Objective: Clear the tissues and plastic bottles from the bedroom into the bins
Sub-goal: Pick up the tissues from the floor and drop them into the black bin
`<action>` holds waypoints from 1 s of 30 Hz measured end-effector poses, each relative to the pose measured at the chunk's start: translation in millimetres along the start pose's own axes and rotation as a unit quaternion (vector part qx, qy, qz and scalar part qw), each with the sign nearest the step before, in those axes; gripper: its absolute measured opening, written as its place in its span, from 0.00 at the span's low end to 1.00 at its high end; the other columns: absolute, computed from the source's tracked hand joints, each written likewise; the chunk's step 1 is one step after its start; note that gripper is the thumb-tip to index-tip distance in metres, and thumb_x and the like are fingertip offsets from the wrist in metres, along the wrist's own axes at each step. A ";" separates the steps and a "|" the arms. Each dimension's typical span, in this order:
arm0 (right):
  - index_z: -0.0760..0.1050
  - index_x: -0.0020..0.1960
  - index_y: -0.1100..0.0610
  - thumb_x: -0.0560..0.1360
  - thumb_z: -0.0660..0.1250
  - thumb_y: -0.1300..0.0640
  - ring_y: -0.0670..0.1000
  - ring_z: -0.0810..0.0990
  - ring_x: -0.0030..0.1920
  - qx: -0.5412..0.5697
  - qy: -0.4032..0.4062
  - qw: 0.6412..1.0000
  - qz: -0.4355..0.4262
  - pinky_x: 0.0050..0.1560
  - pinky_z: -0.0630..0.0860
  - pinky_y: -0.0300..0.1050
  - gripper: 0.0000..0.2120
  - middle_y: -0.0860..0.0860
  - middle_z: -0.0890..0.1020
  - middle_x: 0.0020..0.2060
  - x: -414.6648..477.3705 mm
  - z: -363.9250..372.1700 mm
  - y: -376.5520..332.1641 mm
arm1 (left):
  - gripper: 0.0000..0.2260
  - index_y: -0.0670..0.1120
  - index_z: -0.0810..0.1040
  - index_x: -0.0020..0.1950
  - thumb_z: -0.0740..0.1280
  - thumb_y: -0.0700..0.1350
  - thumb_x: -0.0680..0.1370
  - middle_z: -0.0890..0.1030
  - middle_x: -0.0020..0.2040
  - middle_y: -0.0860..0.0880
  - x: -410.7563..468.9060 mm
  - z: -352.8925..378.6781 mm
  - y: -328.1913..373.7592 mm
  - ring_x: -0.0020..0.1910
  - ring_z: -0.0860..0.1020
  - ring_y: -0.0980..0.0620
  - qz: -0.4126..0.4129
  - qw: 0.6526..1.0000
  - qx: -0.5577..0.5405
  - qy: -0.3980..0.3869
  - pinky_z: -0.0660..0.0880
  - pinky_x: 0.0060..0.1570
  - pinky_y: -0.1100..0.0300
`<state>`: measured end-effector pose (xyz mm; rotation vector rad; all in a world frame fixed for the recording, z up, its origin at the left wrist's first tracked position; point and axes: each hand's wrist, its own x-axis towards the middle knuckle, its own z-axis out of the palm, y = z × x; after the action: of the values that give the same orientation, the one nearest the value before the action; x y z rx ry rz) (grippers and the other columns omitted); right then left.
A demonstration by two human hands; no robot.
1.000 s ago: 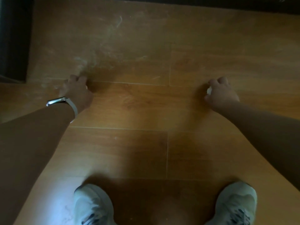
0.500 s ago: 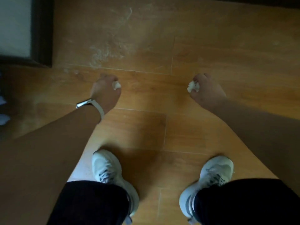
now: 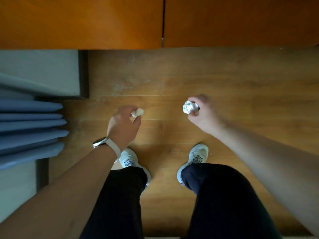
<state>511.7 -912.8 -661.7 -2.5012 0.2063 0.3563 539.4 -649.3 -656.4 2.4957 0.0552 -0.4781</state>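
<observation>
Nearest us we see dark trousers (image 3: 120,195), with a left sneaker (image 3: 128,158) and a right sneaker (image 3: 198,155), both white, on the wooden floor (image 3: 241,87). Just past the left sneaker is the left hand (image 3: 123,125), with a watch (image 3: 107,143) on its wrist. Its fingers are curled, pinching a small tissue wad (image 3: 138,112) between thumb and fingertips; the wad sticks out on the hand's right. The right hand (image 3: 205,116) is over the floor past the right sneaker, fingers curled round a crumpled tissue ball (image 3: 189,106) that shows at the hand's left side. The hands are apart, the tissues facing each other. On the left, blue curtain (image 3: 29,128) folds hang beside a grey wall (image 3: 39,69) with dark skirting. Farthest, we see orange cabinet doors (image 3: 86,23) with a narrow gap between them.
</observation>
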 end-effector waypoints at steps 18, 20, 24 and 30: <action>0.74 0.59 0.59 0.74 0.66 0.62 0.47 0.72 0.48 0.042 0.157 0.982 0.096 0.46 0.63 0.36 0.14 0.51 0.76 0.52 -169.0 -257.9 -141.6 | 0.07 0.52 0.79 0.54 0.69 0.44 0.77 0.76 0.46 0.57 -93.9 -171.0 246.8 0.46 0.74 0.59 0.239 0.965 -0.043 -0.100 0.71 0.46 0.62; 0.75 0.59 0.59 0.74 0.67 0.61 0.46 0.72 0.47 0.046 0.206 0.971 0.116 0.46 0.67 0.38 0.14 0.51 0.77 0.51 -186.6 -280.1 -147.6 | 0.08 0.51 0.79 0.56 0.69 0.45 0.77 0.76 0.47 0.57 -100.5 -181.2 271.6 0.46 0.74 0.59 0.278 0.953 -0.032 -0.114 0.69 0.45 0.64; 0.75 0.58 0.57 0.73 0.68 0.59 0.45 0.74 0.46 0.045 0.274 0.950 0.140 0.46 0.74 0.41 0.13 0.49 0.76 0.50 -219.1 -317.7 -141.2 | 0.09 0.53 0.78 0.58 0.69 0.48 0.78 0.77 0.51 0.58 -108.3 -192.9 316.3 0.47 0.73 0.66 0.343 0.931 -0.009 -0.124 0.66 0.44 0.75; 0.74 0.57 0.56 0.74 0.68 0.57 0.46 0.74 0.46 0.074 0.324 0.921 0.205 0.46 0.73 0.41 0.12 0.47 0.74 0.50 -264.3 -355.8 -103.4 | 0.10 0.52 0.79 0.58 0.70 0.48 0.77 0.77 0.49 0.59 -131.1 -175.0 393.9 0.47 0.74 0.61 0.418 0.901 0.014 -0.115 0.70 0.46 0.68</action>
<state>356.9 -1019.2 -247.1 -2.3249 0.9905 -0.3360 530.9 -867.0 -262.0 2.1901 -1.0710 -0.3839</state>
